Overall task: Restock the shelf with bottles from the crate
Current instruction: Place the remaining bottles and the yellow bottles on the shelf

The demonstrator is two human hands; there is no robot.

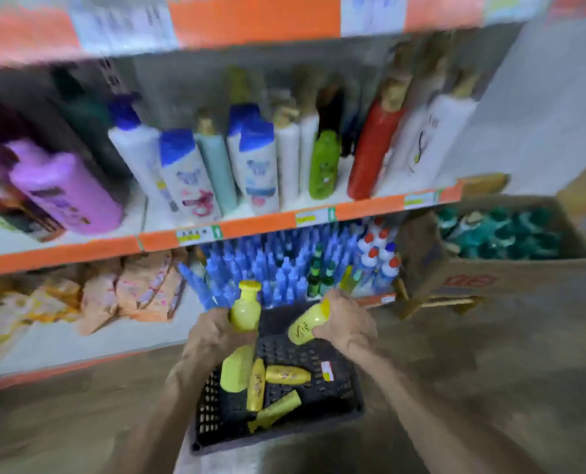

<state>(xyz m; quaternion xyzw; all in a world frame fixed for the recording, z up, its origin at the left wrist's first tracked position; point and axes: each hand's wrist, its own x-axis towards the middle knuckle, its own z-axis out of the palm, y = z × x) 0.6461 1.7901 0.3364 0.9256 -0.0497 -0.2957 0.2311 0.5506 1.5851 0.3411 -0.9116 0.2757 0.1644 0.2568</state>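
A black slatted crate (pixel 332 398) sits on the floor in front of the shelf unit. Several yellow bottles (pixel 286 374) lie loose inside it. My left hand (pixel 212 336) is shut on an upright yellow bottle (pixel 246 311) with a yellow cap, held above the crate's far left side. My right hand (pixel 348 323) is shut on a second yellow bottle (pixel 307 326), tilted with its base pointing down-left. Both hands hover just in front of the bottom shelf (pixel 79 340). The whole view is motion-blurred.
The middle shelf (pixel 257 224) holds white, blue-capped, green, red and purple bottles. On the bottom shelf stand blue-capped bottles (pixel 264 265) and orange packets (pixel 141 289). An open cardboard box (pixel 510 268) of teal-capped bottles stands on the floor at right.
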